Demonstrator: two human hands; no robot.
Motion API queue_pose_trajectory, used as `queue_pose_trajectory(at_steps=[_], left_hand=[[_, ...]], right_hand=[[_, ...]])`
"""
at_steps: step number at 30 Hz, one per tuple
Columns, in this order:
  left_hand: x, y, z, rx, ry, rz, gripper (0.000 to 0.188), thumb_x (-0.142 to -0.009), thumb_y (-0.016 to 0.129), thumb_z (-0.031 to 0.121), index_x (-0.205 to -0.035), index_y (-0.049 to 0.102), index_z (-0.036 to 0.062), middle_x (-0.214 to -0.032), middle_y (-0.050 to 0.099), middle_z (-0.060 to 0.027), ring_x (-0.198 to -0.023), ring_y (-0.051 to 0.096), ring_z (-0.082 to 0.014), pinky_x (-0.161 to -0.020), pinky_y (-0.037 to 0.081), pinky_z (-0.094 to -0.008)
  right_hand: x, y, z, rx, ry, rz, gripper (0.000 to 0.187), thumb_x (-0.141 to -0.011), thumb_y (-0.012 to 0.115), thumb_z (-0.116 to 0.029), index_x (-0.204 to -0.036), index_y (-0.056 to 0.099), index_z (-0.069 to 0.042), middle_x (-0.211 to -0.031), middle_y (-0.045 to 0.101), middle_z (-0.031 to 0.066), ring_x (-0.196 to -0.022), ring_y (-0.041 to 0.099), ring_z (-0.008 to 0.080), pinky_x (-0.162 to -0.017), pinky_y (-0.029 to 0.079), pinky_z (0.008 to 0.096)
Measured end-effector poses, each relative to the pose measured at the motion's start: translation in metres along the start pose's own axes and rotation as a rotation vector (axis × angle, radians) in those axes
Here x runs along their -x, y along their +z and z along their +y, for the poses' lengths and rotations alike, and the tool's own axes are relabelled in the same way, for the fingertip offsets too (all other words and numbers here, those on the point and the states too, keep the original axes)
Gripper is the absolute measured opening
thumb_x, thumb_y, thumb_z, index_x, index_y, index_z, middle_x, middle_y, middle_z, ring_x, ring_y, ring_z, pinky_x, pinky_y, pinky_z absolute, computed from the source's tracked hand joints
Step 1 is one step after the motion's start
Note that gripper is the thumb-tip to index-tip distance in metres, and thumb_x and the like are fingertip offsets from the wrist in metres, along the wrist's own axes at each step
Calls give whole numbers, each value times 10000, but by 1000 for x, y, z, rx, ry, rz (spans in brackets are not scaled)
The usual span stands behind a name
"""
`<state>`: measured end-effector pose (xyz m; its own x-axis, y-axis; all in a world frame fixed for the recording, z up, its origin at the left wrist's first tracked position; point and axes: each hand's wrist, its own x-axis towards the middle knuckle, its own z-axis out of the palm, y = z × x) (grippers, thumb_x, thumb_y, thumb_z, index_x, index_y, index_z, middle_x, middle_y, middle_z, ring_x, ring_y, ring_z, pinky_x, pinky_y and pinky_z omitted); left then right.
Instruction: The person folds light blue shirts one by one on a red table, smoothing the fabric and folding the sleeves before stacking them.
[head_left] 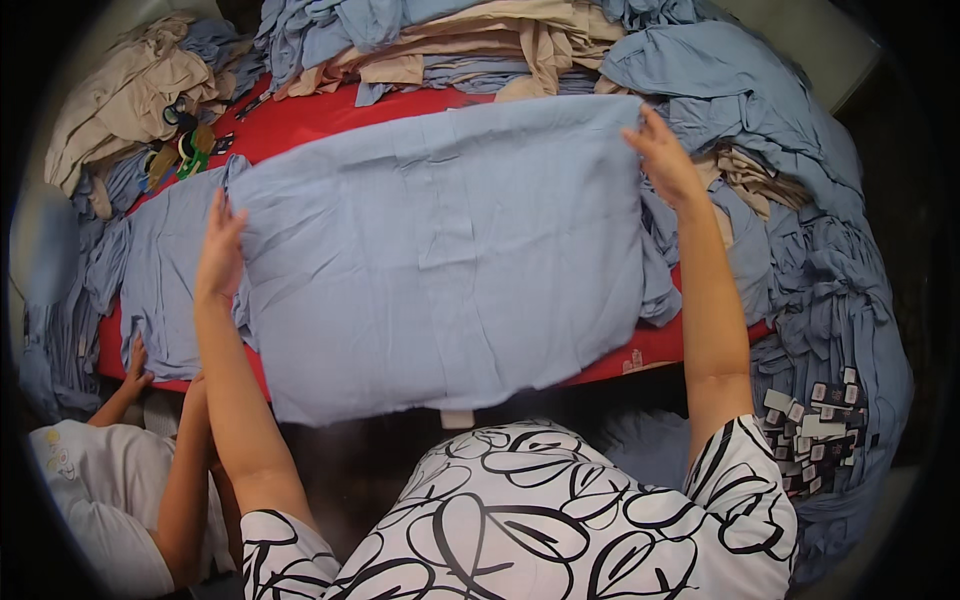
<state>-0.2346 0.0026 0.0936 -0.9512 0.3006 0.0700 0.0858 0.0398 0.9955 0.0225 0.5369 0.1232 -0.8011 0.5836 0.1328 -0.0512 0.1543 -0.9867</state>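
A light blue shirt (pixel 450 270) is spread wide in front of me over the red table, with a placket-like strip down its middle. Its lower edge hangs past the table's front and is slightly blurred. At its far right corner, my right hand (pixel 668 165) is closed on the cloth, thumb and fingers at the edge. My left hand (pixel 222 250) grips the left edge, fingers pointing away from me; part of its grip is hidden by the fabric. Bunched blue cloth (pixel 655 260) shows beneath the shirt on the right.
Piles of blue (pixel 735 85) and beige garments (pixel 130 85) ring the red table (pixel 320 125). A co-worker (pixel 110 490) at my left has a hand on another blue garment (pixel 170 270). Several small tags (pixel 815 425) lie at the right; green tape-like rolls (pixel 195 150) sit far left.
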Motion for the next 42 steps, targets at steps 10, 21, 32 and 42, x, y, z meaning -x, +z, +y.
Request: queue_pose_trajectory(at_steps=[10, 21, 32, 42], left_hand=[[148, 8, -96, -642, -78, 299, 508, -839, 740, 186, -1262, 535, -7, -1123, 599, -139, -1037, 565, -222, -912, 448, -331], [192, 37, -48, -381, -20, 332, 161, -928, 643, 94, -987, 541, -16, -735, 453, -6, -660, 399, -52, -570, 344, -233], [237, 109, -58, -767, 193, -156, 602, -764, 718, -12, -1314, 473, 5, -1081, 595, -150, -915, 597, -220, -822, 476, -340], [238, 91, -59, -82, 47, 104, 90, -928, 638, 54, -964, 584, -9, -912, 616, -7, -817, 544, -86, -776, 428, -233]], right_hand=[[174, -32, 78, 1074, 204, 50, 296, -871, 671, -230, -1046, 639, 7, -838, 676, 179, -799, 663, 312, -713, 499, 392], [220, 59, 81, 805, -119, -267, 215, -846, 642, -117, -1030, 677, -11, -971, 675, 159, -908, 629, 350, -836, 472, 435], [244, 62, 78, 787, -81, -168, 243, -840, 577, 2, -1061, 670, -33, -1093, 656, 150, -1057, 584, 349, -924, 422, 426], [241, 88, 64, 1072, -343, -182, 323, -743, 734, -82, -1059, 685, -120, -1188, 564, 113, -1035, 541, 293, -927, 380, 393]])
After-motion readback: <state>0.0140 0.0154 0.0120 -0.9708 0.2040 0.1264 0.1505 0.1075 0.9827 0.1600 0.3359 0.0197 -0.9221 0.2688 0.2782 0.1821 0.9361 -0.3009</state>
